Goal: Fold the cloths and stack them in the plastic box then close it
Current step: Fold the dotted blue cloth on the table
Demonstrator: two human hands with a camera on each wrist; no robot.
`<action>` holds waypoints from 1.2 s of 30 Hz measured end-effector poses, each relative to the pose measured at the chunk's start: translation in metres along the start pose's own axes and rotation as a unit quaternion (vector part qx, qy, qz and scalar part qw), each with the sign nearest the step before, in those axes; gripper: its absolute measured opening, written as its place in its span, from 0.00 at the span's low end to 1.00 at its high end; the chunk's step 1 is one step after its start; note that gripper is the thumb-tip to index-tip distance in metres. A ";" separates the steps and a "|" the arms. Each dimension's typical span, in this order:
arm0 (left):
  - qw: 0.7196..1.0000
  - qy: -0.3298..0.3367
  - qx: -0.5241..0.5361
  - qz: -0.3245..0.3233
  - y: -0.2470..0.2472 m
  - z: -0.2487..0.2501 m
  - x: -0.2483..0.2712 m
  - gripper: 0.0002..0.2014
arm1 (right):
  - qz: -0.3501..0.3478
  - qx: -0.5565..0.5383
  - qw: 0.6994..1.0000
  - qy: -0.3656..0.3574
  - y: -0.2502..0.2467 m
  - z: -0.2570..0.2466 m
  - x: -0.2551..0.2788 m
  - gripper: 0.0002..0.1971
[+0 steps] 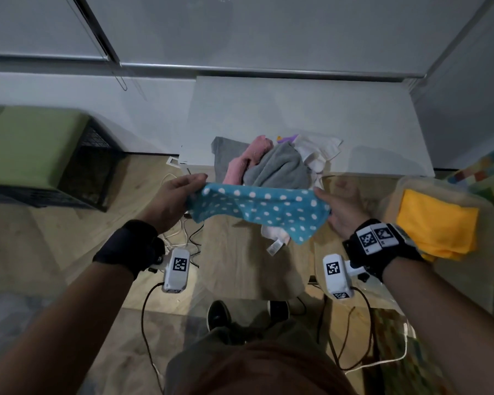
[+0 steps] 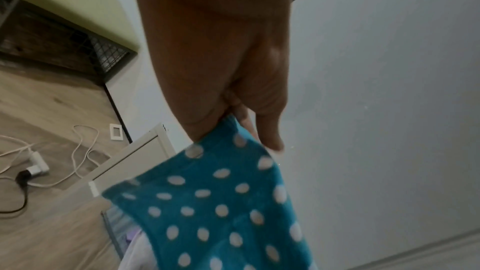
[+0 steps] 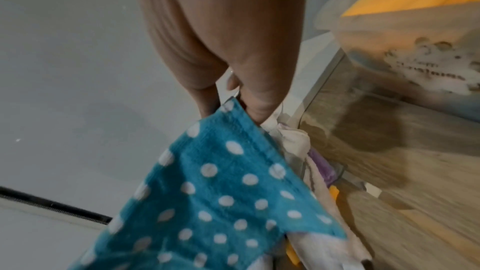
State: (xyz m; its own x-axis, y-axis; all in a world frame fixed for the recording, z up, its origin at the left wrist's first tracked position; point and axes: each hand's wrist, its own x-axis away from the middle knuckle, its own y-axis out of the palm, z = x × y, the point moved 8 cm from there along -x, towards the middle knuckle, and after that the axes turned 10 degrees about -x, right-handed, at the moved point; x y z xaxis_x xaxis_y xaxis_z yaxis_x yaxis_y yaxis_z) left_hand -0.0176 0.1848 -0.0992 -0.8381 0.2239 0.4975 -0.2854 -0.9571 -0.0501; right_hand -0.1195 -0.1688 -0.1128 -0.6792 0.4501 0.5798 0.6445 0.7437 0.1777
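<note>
Teal terry cloth with white polka dots [image 1: 264, 213] is up in the air, stretched between both hands over the glass counter [image 1: 268, 280], just in front of the unfolded pile. Long axis runs left-right across the body, top edge pulled taut and roughly level. The rest sags below; the lower right corner hangs lowest, with a white care tag [image 1: 274, 248] dangling under it.

Left hand [image 1: 180, 199] pinches the left top corner between thumb and fingers; the left wrist view shows the corner clamped at the fingertips [image 2: 270, 137]. Right hand [image 1: 344, 209] pinches the right top corner the same way; in the right wrist view the hem comes out from between thumb and fingers [image 3: 259, 108]. Neither is spread.

My read: corners held apart to open the cloth flat and find the edges before the first fold, likely still early in that fold.

Pile behind it on the counter: grey towel [image 1: 280, 166] on top, pink cloth [image 1: 248, 161] to its left, white cloth [image 1: 317, 151] to its right, a bit of purple [image 1: 287, 138] at the back. All crumpled, so most of the folding is not yet done.

Translucent plastic box [image 1: 394, 201] sits to the right, near the right hand, lid off. One folded yellow cloth [image 1: 437, 223] is inside. Can't see a lid in any view.

Below, wood floor with cables [image 1: 183, 235]; green-cushioned bench [image 1: 35, 143] sits well apart at far left.
</note>
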 end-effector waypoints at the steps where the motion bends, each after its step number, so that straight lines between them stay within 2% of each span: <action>1: 1.000 -0.001 -0.006 -0.008 -0.001 0.001 0.001 0.20 | -0.011 0.004 1.000 -0.020 0.000 -0.004 -0.002 0.17; 3: 0.997 0.025 -0.070 -0.020 -0.002 0.008 0.003 0.25 | -0.077 -0.008 0.997 -0.021 0.008 -0.011 0.002 0.12; 5: 0.986 0.071 -0.149 -0.001 -0.009 0.017 0.005 0.25 | -0.149 0.016 0.989 -0.012 0.013 -0.015 0.003 0.23; 7: 0.968 0.120 -0.220 0.030 -0.015 0.027 0.007 0.22 | -0.174 0.108 0.978 -0.051 0.015 -0.023 0.005 0.30; 9: 0.952 0.144 -0.261 0.062 -0.018 0.032 0.009 0.18 | -0.165 0.181 0.964 -0.107 0.015 -0.033 0.005 0.28; 13: 0.947 0.152 -0.267 0.090 -0.018 0.031 0.012 0.14 | -0.145 0.276 0.931 -0.189 0.016 -0.042 0.001 0.15; 16: 0.951 0.158 -0.250 0.091 -0.017 0.032 0.015 0.13 | -0.113 0.269 0.937 -0.191 0.011 -0.043 -0.003 0.09; 19: 0.951 0.153 -0.257 0.084 -0.019 0.035 0.016 0.18 | -0.138 0.264 0.939 -0.172 0.011 -0.041 -0.005 0.14; 21: 0.929 0.169 -0.311 0.106 -0.021 0.041 0.018 0.19 | -0.146 0.305 0.925 -0.175 0.010 -0.041 -0.007 0.20; 25: 0.878 0.205 -0.403 0.156 -0.017 0.052 0.026 0.09 | -0.111 0.383 0.890 -0.221 0.006 -0.046 -0.003 0.13; 27: 0.862 0.208 -0.433 0.161 -0.020 0.047 0.025 0.08 | -0.104 0.414 0.876 -0.225 0.005 -0.042 0.000 0.11; 29: 0.868 0.194 -0.437 0.136 -0.021 0.036 0.022 0.08 | -0.113 0.459 0.858 -0.201 0.003 -0.034 0.003 0.09; 30: 0.880 0.173 -0.429 0.110 -0.020 0.028 0.021 0.08 | -0.128 0.479 0.851 -0.171 0.002 -0.028 0.003 0.09; 34: 0.948 0.050 -0.314 -0.015 -0.012 -0.007 0.022 0.09 | -0.214 0.493 0.842 -0.042 -0.001 0.003 0.011 0.04; 36: 0.950 0.026 -0.310 -0.031 -0.013 -0.021 0.021 0.13 | -0.221 0.495 0.841 -0.010 -0.006 0.016 0.009 0.02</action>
State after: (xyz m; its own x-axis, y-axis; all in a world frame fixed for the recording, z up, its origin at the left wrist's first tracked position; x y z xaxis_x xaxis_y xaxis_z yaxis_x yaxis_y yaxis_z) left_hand -0.0414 0.2060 -0.1059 -0.8282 0.3000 0.4733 -0.5401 -0.6527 -0.5313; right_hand -0.1348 -0.1610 -0.1211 -0.7872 0.0235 0.6162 -0.2723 0.8833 -0.3815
